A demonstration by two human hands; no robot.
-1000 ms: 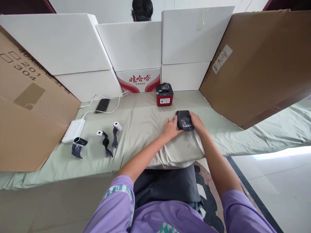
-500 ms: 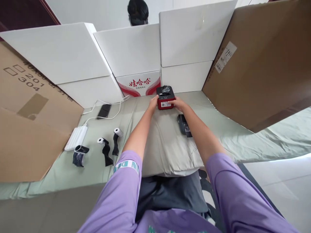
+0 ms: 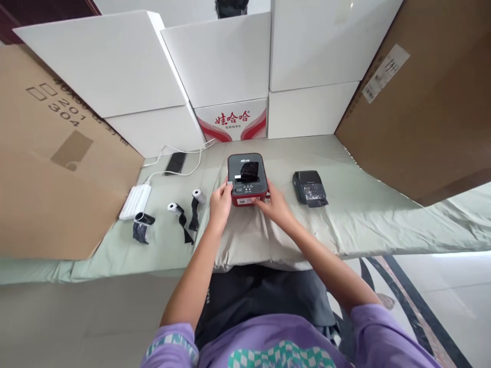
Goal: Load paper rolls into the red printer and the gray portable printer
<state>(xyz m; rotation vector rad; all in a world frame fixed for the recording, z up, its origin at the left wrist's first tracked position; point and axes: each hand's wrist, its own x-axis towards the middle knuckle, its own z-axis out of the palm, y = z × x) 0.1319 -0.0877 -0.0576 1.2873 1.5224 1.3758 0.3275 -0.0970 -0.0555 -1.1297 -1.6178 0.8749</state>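
Observation:
A small red and black printer (image 3: 247, 177) sits on the pale green cloth in front of me. My left hand (image 3: 220, 203) grips its left front corner, fingers curled on the side. My right hand (image 3: 273, 205) holds its right front corner from below. A black printer (image 3: 309, 187) lies alone on the cloth to the right, apart from both hands. Two white paper rolls with black strips (image 3: 187, 217) stand just left of my left hand.
A white power strip (image 3: 135, 201), a black phone (image 3: 175, 162) and white cables lie at the left. Another dark roll (image 3: 142, 226) stands near them. White boxes (image 3: 226, 61) and brown cardboard sheets (image 3: 422, 102) wall in the surface. A person's head shows behind the boxes.
Both hands left the black printer, reached to the red printer at the back, and have drawn it toward me to the middle of the cloth.

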